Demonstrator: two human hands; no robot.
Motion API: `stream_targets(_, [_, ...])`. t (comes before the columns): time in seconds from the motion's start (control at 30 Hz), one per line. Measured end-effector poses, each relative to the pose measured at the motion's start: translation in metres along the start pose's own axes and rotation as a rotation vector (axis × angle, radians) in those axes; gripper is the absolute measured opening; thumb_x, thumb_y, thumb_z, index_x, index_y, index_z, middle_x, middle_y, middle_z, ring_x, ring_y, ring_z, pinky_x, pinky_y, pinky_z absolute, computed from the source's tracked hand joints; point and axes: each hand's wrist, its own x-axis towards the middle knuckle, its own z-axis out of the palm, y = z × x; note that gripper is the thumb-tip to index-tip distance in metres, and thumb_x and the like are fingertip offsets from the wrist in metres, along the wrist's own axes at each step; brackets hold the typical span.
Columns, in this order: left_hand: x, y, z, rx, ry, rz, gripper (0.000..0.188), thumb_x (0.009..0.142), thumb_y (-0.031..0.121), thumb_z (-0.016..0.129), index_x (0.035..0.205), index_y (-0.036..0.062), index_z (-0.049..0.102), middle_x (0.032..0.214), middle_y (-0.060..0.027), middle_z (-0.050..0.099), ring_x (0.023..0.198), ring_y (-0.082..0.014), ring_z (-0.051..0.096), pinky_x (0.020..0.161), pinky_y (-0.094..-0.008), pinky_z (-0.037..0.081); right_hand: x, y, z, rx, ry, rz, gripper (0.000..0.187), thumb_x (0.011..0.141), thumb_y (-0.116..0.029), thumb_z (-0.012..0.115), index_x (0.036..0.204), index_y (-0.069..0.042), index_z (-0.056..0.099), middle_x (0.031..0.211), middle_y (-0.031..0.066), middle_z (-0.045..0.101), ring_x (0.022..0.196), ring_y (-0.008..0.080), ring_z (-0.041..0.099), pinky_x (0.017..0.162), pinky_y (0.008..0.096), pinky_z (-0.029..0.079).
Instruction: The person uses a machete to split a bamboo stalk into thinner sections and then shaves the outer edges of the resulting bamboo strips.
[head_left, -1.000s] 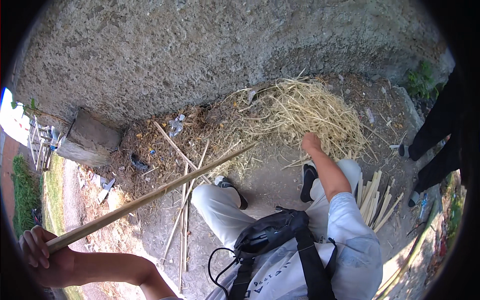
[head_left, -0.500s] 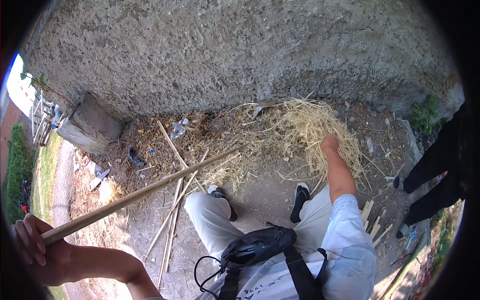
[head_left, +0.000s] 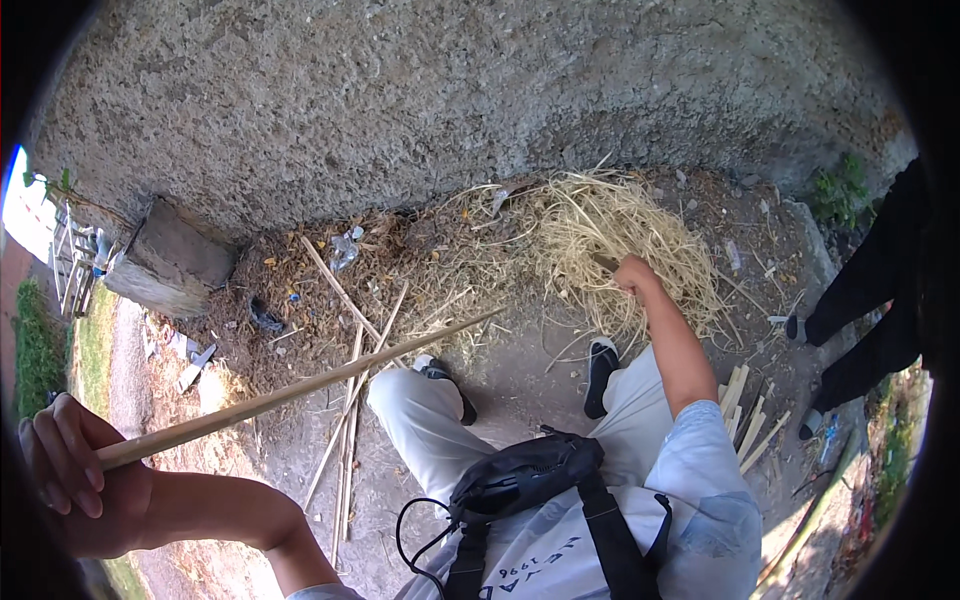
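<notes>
My left hand (head_left: 85, 470), at the lower left, is closed around the near end of a long bamboo strip (head_left: 290, 397). The strip slants up and to the right, its thin far end hanging over the ground before my knees. My right hand (head_left: 635, 276) is a fist in front of the straw-like pile of bamboo shavings (head_left: 645, 225). A short, dark, flat blade-like piece (head_left: 605, 262) sticks out of that fist toward the upper left. Its handle is hidden by my fingers.
Several bamboo strips (head_left: 347, 425) lie crossed on the ground left of my knees; split pieces (head_left: 745, 420) lie to my right. A rough wall (head_left: 480, 100) rises ahead, with a block (head_left: 175, 255) at its left. A person in dark trousers (head_left: 860, 290) stands at the right.
My right fist has shifted left and turned, so the dark blade-like piece now shows. The bamboo strip lies at a slightly flatter angle, still in my left hand.
</notes>
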Motion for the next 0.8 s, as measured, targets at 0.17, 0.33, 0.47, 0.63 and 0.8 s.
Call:
stream_targets(0.17, [-0.008, -0.029, 0.008, -0.124, -0.121, -0.017, 0.027, 0.097, 0.014, 0.045, 0.071, 0.0098, 0.040, 0.057, -0.0006, 0.045, 0.034, -0.0080, 0.034, 0.039, -0.0153, 0.033, -0.058, -0.025, -0.019, -0.157, -0.034, -0.077, 0.014, 0.073, 0.002, 0.057, 0.074, 0.011, 0.068, 0.065, 0.0232, 0.065, 0.057, 0.0264, 0.067, 0.050, 0.0401, 0.050])
stream_targets(0.33, [0.003, -0.060, 0.027, -0.157, -0.218, -0.230, 0.031, 0.104, 0.021, 0.039, 0.075, 0.0104, 0.043, 0.059, -0.0016, 0.044, 0.040, -0.0116, 0.039, 0.046, -0.0264, 0.038, -0.094, -0.022, -0.016, -0.169, -0.012, -0.018, 0.031, 0.068, 0.001, 0.059, 0.094, 0.002, 0.076, 0.095, 0.0263, 0.072, 0.092, 0.0388, 0.073, 0.074, 0.0428, 0.057])
stream_targets(0.47, [0.002, -0.095, 0.044, -0.084, -0.249, -0.246, 0.043, 0.110, 0.029, 0.027, 0.081, 0.0100, 0.052, 0.059, -0.0082, 0.052, 0.041, -0.0177, 0.045, 0.044, -0.0324, 0.044, -0.099, -0.012, -0.013, -0.250, -0.056, -0.085, 0.023, 0.068, 0.000, 0.060, 0.084, 0.004, 0.076, 0.083, 0.0231, 0.072, 0.078, 0.0347, 0.074, 0.067, 0.0427, 0.057])
stream_targets(0.63, [-0.008, -0.129, 0.065, -0.134, -0.242, -0.308, 0.043, 0.110, 0.029, 0.028, 0.080, 0.0089, 0.053, 0.057, -0.0089, 0.051, 0.041, -0.0199, 0.045, 0.044, -0.0338, 0.045, -0.098, -0.014, -0.007, -0.233, -0.123, -0.142, 0.016, 0.067, 0.000, 0.061, 0.075, 0.005, 0.074, 0.068, 0.0179, 0.070, 0.062, 0.0287, 0.071, 0.059, 0.0435, 0.056])
stream_targets(0.8, [-0.014, -0.157, 0.087, -0.100, -0.193, -0.327, 0.044, 0.110, 0.028, 0.029, 0.081, 0.0076, 0.055, 0.057, -0.0090, 0.053, 0.040, -0.0205, 0.048, 0.043, -0.0341, 0.046, -0.101, -0.025, 0.000, -0.239, -0.087, -0.179, 0.024, 0.062, 0.004, 0.059, 0.079, 0.005, 0.075, 0.077, 0.0255, 0.069, 0.073, 0.0337, 0.073, 0.062, 0.0428, 0.057])
